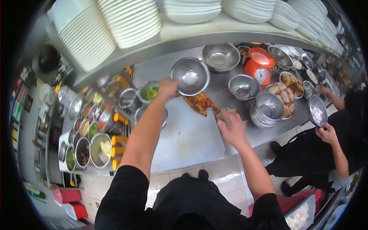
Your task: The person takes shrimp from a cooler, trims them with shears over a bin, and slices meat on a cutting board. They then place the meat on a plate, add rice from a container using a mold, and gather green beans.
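Observation:
My left hand [167, 87] is closed on the left rim of a steel mixing bowl [186, 69], at the far edge of the white cutting board [184, 142]. Just below that bowl lies a browned, roasted piece of chicken [197, 104], its bone end pointing right. By the bone end my right hand [234, 131] is closed on a crumpled tan cloth [229, 116]; its fingertips are partly hidden. A bowl of chopped greens [151, 92] stands left of my left hand. Another steel bowl [163, 122] sits partly under my left forearm.
Stacked steel bowls [262, 111], an orange scale [257, 73] and bowls of meat pieces [281, 96] stand to the right. Ingredient containers [100, 150] fill the left. Overhead runs a shelf [180, 32] of stacked plates. A co-worker's hand [327, 133] holds a bowl [317, 111] at right.

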The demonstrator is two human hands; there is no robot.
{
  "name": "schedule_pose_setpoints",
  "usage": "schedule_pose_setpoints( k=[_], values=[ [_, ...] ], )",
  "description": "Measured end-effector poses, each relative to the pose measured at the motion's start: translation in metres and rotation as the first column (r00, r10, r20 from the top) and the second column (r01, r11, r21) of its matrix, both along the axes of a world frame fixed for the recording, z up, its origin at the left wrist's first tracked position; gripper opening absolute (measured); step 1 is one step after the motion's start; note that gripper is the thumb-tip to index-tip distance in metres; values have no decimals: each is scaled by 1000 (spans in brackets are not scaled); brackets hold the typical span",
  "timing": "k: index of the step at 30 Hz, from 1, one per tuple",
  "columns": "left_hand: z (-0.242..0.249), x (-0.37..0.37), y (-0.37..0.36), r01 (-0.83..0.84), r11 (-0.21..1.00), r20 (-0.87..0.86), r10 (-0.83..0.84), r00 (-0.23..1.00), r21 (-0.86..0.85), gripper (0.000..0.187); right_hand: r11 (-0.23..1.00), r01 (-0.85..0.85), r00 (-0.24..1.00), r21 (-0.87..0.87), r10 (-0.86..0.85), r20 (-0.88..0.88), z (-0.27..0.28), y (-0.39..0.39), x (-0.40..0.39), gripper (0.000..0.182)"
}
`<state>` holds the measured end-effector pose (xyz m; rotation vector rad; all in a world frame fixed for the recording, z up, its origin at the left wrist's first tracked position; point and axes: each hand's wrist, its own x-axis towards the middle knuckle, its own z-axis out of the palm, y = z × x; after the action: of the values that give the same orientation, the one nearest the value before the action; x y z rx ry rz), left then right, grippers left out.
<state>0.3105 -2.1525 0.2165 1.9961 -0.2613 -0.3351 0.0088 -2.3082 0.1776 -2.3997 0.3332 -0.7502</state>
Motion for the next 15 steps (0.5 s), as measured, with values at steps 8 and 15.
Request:
schedule_pose_setpoints(
  k=[8, 15],
  values=[
    [-79, 146, -73, 110, 619, 156, -360, 920, 777, 42, 998, -8, 897, -68, -23, -441, -52, -26, -13, 66],
    [26, 70, -31, 94, 953, -10, -95, 995, 290, 76, 996, -30, 889, -79, -10, -457, -55, -23, -6, 71]
  ],
)
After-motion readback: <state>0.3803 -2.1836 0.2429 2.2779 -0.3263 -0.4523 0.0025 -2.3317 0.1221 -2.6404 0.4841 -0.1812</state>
